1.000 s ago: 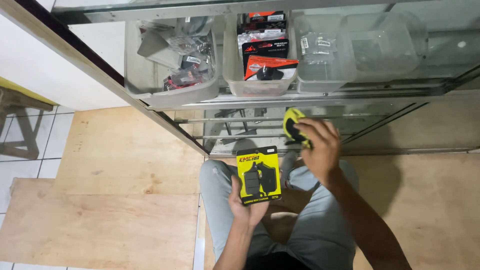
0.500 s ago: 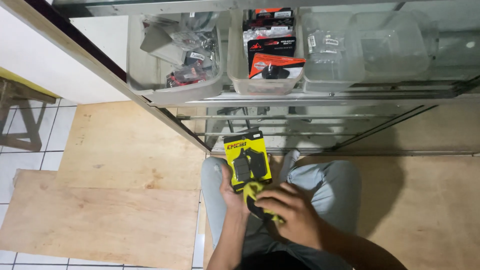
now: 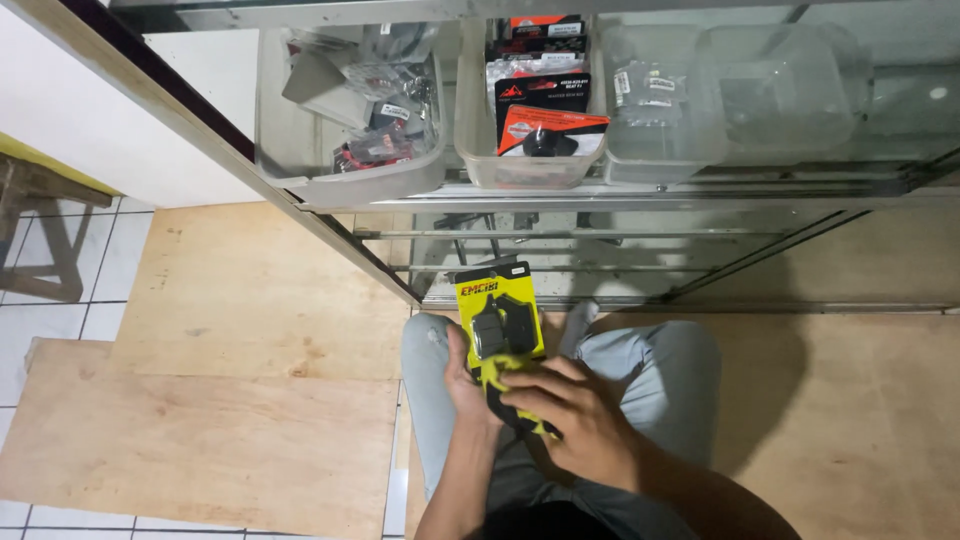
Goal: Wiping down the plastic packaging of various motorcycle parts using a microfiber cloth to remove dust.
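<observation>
Since the earlier pictures, the right hand (image 3: 570, 420) has come down from the lower shelf, where it was reaching for a second yellow pack, and now it lies over the lower end of the yellow pack (image 3: 500, 320) that the left hand (image 3: 465, 375) holds up above the lap. That second pack (image 3: 515, 400), yellow and black, is now pressed by the right fingers against the bottom of the first one, so both packs are together in the hands and no longer on the shelf; this looks like gathering or comparing them. The left hand's fingers are closed around the left edge of the upright pack, with the thumb on its front. The right hand's fingers are curled and clamped on the second pack, which is mostly hidden under them. The person sits with knees in grey trousers (image 3: 660, 370) on a floor of plywood sheets (image 3: 230, 400), with white tiles (image 3: 60, 300) at the left and a wooden stool (image 3: 40, 235) near the wall. In front stands a glass display cabinet (image 3: 700, 240) with a metal frame; on its upper shelf are clear plastic tubs, one with bagged small parts (image 3: 360, 110), one with red and black packs (image 3: 535, 100), and others nearly empty (image 3: 740, 95).
</observation>
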